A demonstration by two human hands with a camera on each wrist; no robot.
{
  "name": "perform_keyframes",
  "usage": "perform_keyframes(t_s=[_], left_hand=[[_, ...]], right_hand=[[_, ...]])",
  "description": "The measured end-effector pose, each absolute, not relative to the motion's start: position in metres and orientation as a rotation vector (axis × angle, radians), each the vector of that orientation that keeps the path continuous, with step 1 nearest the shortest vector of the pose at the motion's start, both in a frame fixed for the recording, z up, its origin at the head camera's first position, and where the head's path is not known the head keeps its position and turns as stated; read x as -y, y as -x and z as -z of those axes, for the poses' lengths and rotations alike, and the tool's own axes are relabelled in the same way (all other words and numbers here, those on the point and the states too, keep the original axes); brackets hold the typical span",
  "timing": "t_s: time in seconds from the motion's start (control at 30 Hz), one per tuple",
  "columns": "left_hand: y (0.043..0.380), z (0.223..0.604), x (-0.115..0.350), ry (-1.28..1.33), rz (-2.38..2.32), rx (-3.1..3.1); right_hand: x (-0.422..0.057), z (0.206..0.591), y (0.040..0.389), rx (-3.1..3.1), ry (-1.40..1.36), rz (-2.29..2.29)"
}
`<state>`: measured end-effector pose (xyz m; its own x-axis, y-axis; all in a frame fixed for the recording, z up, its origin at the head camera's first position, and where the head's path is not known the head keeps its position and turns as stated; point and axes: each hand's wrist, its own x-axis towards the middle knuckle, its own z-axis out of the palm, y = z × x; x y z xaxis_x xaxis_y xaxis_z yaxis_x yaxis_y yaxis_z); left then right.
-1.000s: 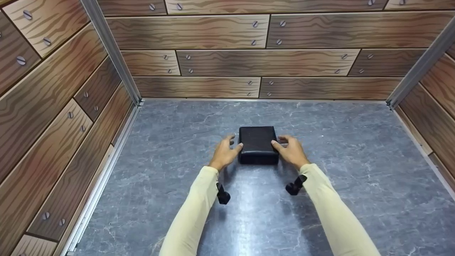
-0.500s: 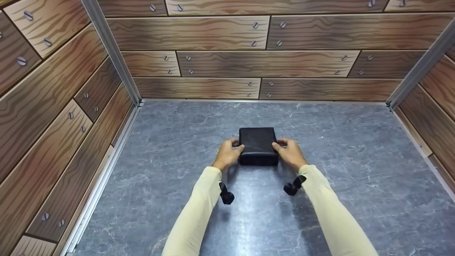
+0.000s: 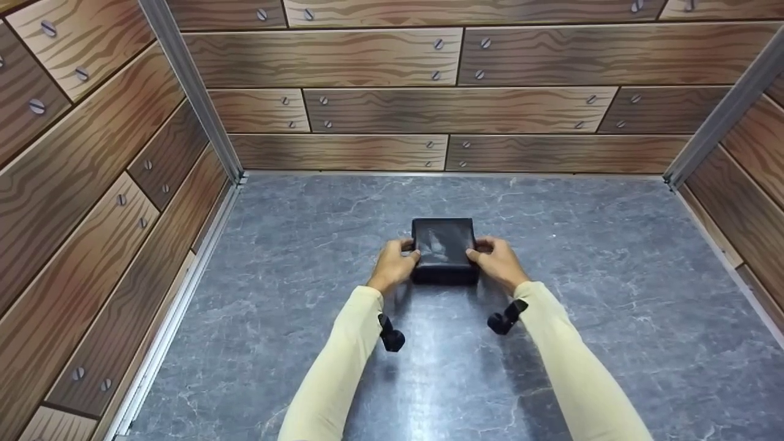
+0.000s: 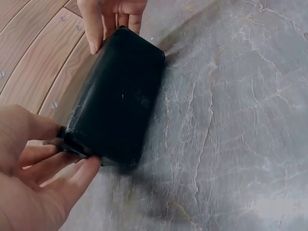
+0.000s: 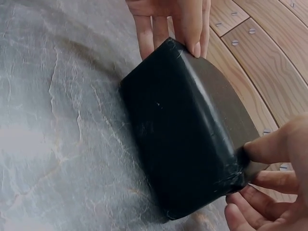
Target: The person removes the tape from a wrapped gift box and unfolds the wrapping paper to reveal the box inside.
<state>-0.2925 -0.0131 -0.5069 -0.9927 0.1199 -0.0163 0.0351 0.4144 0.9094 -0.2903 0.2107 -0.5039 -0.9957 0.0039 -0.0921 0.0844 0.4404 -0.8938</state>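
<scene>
A black box-shaped package (image 3: 444,245) with a smooth, slightly wrinkled covering is between my two hands in the head view. My left hand (image 3: 393,267) holds its left side, thumb at the top edge and the other fingers against the side. On the opposite side, my right hand (image 3: 501,264) grips the package the same way. The left wrist view shows the package's dark front face (image 4: 120,101) and fingertips at its lower corner. Creases in the covering (image 5: 231,175) show near the thumb in the right wrist view. Whether its underside touches the surface, I cannot tell.
A grey marbled surface (image 3: 275,245) lies under everything. Wood-plank-patterned panels stand at the back (image 3: 380,58), the left (image 3: 98,202) and the right (image 3: 753,184), with metal rails at their corners. A black wrist device (image 3: 392,334) is on each forearm.
Both hands have closed in on the package's sides; the left moved right and its fingers now press against it. A bright reflection has appeared on the package's top. The package has hardly shifted.
</scene>
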Motion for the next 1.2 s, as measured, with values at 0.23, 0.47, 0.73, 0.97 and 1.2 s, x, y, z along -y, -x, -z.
perform_keyframes(t_s=[0.23, 0.47, 0.73, 0.97, 1.2], left_hand=[[0.292, 0.502, 0.012, -0.095, -1.761, -2.515], [0.292, 0.496, 0.012, -0.04, -1.798, -2.525], [0.29, 0.493, 0.011, -0.015, -1.827, -2.512], [0.289, 0.493, 0.012, -0.081, -1.904, -2.43], [0.288, 0.491, 0.014, -0.006, -1.921, -2.396]], right_hand=[[-0.209, 0.498, 0.289, -2.61, -0.081, 1.651], [-0.209, 0.496, 0.288, -2.593, -0.121, 1.736], [-0.208, 0.495, 0.288, -2.569, -0.087, 1.802], [-0.209, 0.493, 0.286, -2.482, -0.084, 1.905], [-0.21, 0.493, 0.287, -2.442, -0.075, 1.983]])
